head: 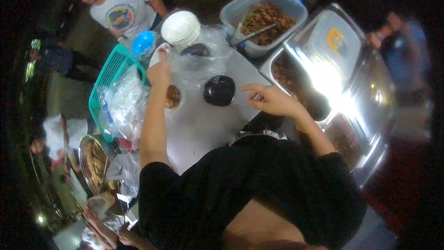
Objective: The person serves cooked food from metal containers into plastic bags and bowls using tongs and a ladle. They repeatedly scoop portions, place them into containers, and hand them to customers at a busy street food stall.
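My left hand (159,73) reaches forward over the rim of a white dish (155,57), a finger extended towards something reddish there. Blur hides whether it grips anything. Just below that hand, partly behind my forearm, sits a round container of brown food (173,96). My right hand (269,100) hovers above the table's right edge, fingers apart and holding nothing. To its left, a dark bowl (219,91) rests on the pale table (194,130). Clear plastic bags (204,64) lie beyond, around a second dark bowl (195,50). Stacked white bowls (181,27) stand at the back.
A translucent tub (229,17) holds brown food and tongs. Steel food trays (333,119) and a lidded container (334,40) line the right. Left are a green basket (104,73), plastic bags (126,107) and a food pan (93,165). People stand around; another person's hands show lower left.
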`<state>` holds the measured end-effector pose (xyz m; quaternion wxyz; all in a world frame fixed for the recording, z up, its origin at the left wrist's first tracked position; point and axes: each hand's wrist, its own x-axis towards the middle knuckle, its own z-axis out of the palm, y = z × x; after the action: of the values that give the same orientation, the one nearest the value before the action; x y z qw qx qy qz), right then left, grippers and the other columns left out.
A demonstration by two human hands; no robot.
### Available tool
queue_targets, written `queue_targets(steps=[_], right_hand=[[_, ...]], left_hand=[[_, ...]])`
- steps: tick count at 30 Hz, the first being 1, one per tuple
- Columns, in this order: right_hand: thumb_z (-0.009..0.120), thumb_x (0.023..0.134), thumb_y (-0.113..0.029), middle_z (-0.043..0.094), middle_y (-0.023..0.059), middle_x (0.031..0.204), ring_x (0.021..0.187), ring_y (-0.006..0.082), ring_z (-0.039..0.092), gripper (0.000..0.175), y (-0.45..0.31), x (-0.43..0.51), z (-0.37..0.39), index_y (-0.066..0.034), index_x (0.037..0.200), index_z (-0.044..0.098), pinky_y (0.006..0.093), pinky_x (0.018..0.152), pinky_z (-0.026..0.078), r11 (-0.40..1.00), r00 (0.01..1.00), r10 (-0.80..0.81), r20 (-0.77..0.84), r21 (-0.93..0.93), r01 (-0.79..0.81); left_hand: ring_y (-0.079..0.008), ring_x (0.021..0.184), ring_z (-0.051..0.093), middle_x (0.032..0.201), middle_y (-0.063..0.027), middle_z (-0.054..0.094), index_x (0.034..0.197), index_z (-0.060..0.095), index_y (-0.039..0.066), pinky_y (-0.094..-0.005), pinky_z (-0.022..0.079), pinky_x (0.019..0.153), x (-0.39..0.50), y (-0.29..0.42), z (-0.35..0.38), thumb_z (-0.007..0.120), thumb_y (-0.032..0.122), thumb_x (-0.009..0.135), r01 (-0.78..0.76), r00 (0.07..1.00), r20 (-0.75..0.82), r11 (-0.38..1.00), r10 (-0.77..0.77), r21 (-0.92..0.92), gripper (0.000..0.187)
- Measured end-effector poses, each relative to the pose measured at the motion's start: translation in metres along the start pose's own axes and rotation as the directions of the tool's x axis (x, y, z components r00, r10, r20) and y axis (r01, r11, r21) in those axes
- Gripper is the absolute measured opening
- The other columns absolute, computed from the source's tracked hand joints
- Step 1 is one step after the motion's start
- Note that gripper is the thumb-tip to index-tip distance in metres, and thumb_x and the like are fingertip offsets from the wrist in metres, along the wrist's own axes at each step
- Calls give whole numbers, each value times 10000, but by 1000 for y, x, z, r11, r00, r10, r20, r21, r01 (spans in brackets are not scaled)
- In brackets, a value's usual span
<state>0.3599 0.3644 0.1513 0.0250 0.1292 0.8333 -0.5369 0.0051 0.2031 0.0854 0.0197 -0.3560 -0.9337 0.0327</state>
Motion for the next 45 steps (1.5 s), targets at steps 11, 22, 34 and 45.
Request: queue_targets(steps=[11, 22, 34, 45], right_hand=[[551, 879, -288, 619, 103, 996, 818, 206, 625, 412, 8, -14, 20, -107, 1237, 459, 305, 673, 505, 697, 992, 125, -17, 713, -76], [463, 639, 33, 502, 75, 1160, 933, 129, 537, 800, 57, -95, 15, -231, 1382, 323, 212, 547, 498, 260, 854, 501, -139, 966, 4], [449, 621, 59, 415, 178, 1332, 1196, 327, 440, 723, 103, -201, 52, -176, 1304, 440, 375, 1024, 340, 986, 759, 130, -639, 162, -33], [455, 504, -62, 452, 138, 1217, 1076, 228, 471, 869, 145, -342, -21, -95, 1368, 363, 265, 853, 420, 721, -54, 688, -724, 672, 171]], left_hand=[[-350, 807, 606, 905, -189, 634, 1009, 608, 7, -439, 460, 722, -93, 33, -143, 575, 199, 821, -132, 853, -499, 865, -149, -483, 270], [-286, 1020, 543, 1071, -108, 602, 1102, 588, 81, -403, 417, 882, -83, 222, -141, 645, 358, 747, -895, 97, -214, -9, 972, -447, 454], [-379, 1053, 545, 1121, -256, 551, 1216, 439, 52, -420, 442, 897, 91, 302, -54, 654, 293, 673, -415, 874, 317, 905, 368, 96, 632], [-312, 958, 581, 1050, -151, 570, 1319, 382, 132, -388, 487, 783, -50, 313, -158, 725, 234, 633, -884, 463, 475, 428, 748, 188, 774]])
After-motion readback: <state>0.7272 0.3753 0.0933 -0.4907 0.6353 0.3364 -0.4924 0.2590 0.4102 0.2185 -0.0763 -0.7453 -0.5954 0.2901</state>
